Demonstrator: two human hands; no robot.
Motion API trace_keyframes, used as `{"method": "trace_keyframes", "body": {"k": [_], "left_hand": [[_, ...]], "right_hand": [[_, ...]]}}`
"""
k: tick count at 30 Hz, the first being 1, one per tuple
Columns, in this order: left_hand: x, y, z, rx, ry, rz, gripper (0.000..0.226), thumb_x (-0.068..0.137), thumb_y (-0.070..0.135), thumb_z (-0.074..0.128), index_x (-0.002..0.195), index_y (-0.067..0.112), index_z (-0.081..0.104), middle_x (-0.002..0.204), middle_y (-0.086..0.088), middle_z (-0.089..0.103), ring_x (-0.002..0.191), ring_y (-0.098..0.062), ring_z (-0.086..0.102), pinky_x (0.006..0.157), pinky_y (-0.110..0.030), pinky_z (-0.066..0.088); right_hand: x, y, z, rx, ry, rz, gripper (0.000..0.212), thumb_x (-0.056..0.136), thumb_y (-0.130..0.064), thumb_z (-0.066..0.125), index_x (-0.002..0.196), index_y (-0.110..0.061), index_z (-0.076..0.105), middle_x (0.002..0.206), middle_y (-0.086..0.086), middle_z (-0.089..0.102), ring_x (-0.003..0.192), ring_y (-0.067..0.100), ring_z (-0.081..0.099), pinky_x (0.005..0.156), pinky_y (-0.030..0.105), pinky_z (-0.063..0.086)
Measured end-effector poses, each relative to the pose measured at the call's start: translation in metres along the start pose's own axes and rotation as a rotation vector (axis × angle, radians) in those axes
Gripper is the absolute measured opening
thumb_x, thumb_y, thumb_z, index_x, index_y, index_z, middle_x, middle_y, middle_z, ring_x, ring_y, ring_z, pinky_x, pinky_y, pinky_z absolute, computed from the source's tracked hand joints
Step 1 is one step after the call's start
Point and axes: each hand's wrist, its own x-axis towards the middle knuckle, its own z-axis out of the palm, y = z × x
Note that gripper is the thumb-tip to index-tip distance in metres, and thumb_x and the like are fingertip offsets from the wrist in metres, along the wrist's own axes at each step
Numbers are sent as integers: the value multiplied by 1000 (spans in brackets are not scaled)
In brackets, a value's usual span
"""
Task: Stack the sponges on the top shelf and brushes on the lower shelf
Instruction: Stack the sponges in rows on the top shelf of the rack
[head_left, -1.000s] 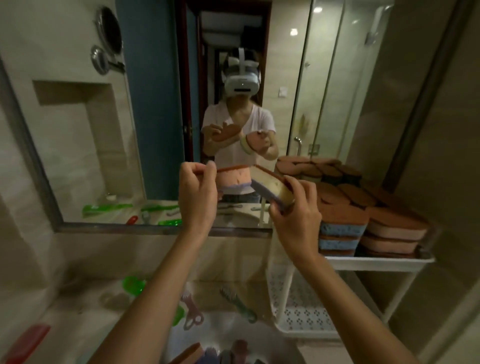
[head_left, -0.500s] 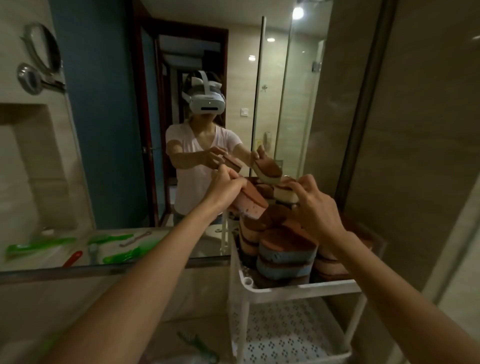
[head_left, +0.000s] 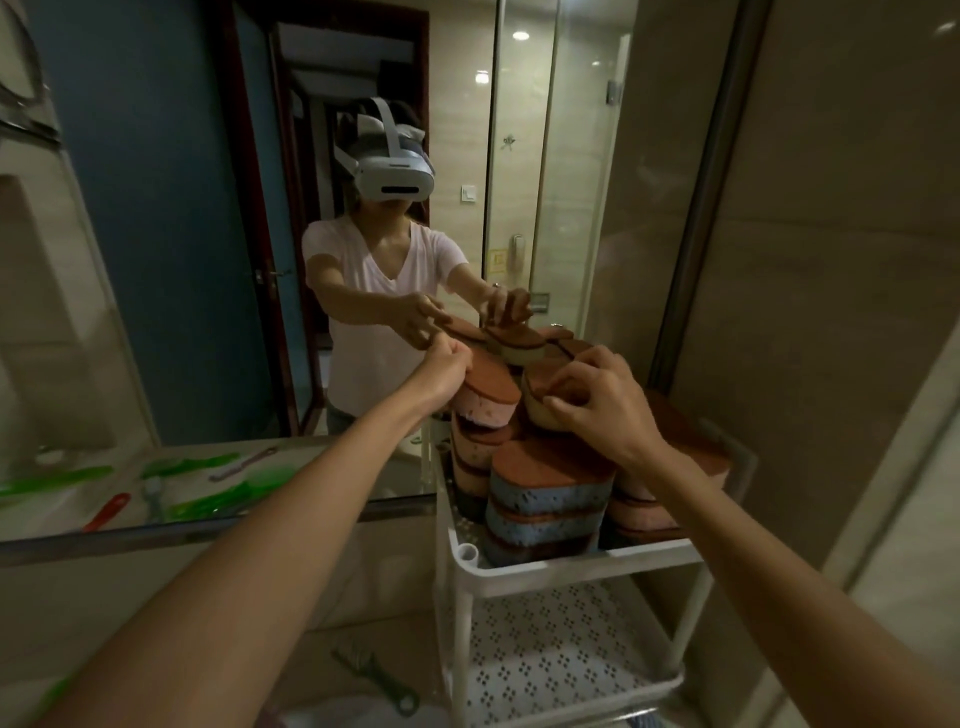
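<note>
Setting two sponges onto top shelf (head_left: 597, 564) stacks: left hand (head_left: 441, 371) clamped on pink sponge (head_left: 488, 397) at 11 o'clock, right hand (head_left: 597, 400) pinching tan sponge (head_left: 537, 395), steadying piles.

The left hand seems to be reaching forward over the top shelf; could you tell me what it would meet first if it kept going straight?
Probably the mirror just behind the sponge stacks. The left hand points forward past the pink sponge at its fingertips, though depth is hard to judge here.
</note>
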Motion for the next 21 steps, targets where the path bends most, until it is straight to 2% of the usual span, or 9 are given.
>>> {"method": "trace_keyframes", "body": {"k": [3, 6, 11, 14, 17, 19, 21], "left_hand": [[1, -1, 6, 41, -26, -11, 19, 97, 21, 30, 114, 15, 36, 103, -1, 43, 98, -18, 45, 89, -39, 41], [2, -3, 8, 78, -31, -17, 26, 98, 24, 29, 121, 14, 35, 108, -4, 44, 99, -19, 45, 89, -40, 42], [3, -5, 8, 73, -41, -10, 21, 96, 23, 30, 116, 17, 35, 105, -4, 45, 96, -19, 46, 85, -38, 42], [3, -7, 11, 126, -35, 12, 16, 96, 23, 29, 110, 20, 36, 108, -5, 46, 103, -23, 49, 91, -40, 42], [1, -10, 10, 260, -16, 39, 29, 96, 22, 30, 124, 17, 36, 126, -9, 45, 120, -28, 45, 102, -44, 39], [1, -13, 8, 331, 16, 50, 39, 95, 23, 31, 133, 17, 33, 139, -11, 39, 125, -29, 42, 104, -45, 38], [2, -15, 7, 292, 31, 40, 46, 95, 25, 31, 140, 16, 28, 146, -12, 34, 131, -29, 38, 107, -44, 35]], "right_hand": [[3, 0, 3, 45, -8, 63, 22, 83, -29, 65, 100, -15, 66, 117, 4, 49, 115, 22, 42, 89, 29, 39], [3, 0, 5, 106, 3, 108, 20, 82, -30, 66, 97, -17, 65, 111, 4, 52, 107, 23, 51, 83, 29, 43], [3, -2, 5, 87, -41, 121, 24, 82, -30, 64, 103, -16, 62, 112, 5, 53, 104, 22, 51, 76, 26, 37], [3, -2, 4, 92, -53, 132, 24, 82, -30, 64, 102, -17, 62, 110, 5, 53, 103, 22, 50, 76, 27, 36], [2, -3, 4, 82, -32, 143, 20, 81, -31, 64, 94, -16, 59, 100, 2, 50, 99, 23, 51, 75, 28, 37], [1, -5, 5, 74, -21, 169, 26, 79, -36, 63, 91, -15, 54, 99, 2, 49, 96, 23, 51, 74, 30, 40], [0, -7, 6, 70, -33, 208, 34, 78, -41, 63, 93, -14, 50, 101, 4, 50, 92, 23, 51, 74, 32, 41]]}}
